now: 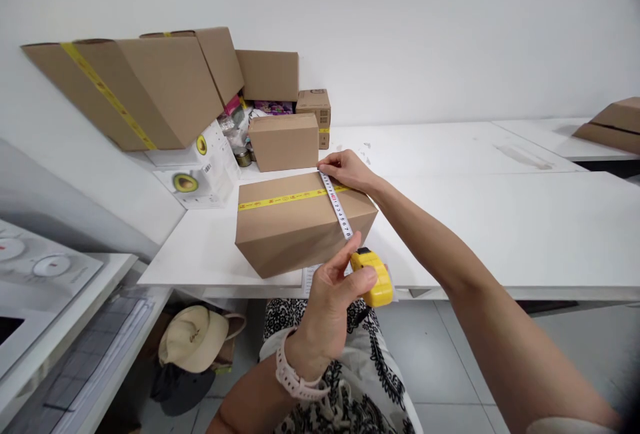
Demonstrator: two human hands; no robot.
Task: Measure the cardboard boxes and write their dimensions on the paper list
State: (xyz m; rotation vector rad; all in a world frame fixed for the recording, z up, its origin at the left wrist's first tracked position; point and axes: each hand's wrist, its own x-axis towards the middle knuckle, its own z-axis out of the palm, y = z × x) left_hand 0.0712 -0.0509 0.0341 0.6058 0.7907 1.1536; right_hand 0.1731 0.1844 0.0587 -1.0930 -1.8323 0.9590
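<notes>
On a white counter (500,234), near its front edge, a closed cardboard carton (295,229).
The left hand (327,297) is wrapped round a yellow tape measure (376,284) by the carton's near side; the right hand (350,169) pinches the blade (337,206) at the far top edge. Measuring across the top seems underway; the next move calls for a straight blade and reading its figures.

Tape measure (379,287): tip hidden by my right hand (350,170). Paper (309,279): partly behind my left hand (330,304). Carton (613,126): cropped right. Appliance (30,287): cropped left.
</notes>
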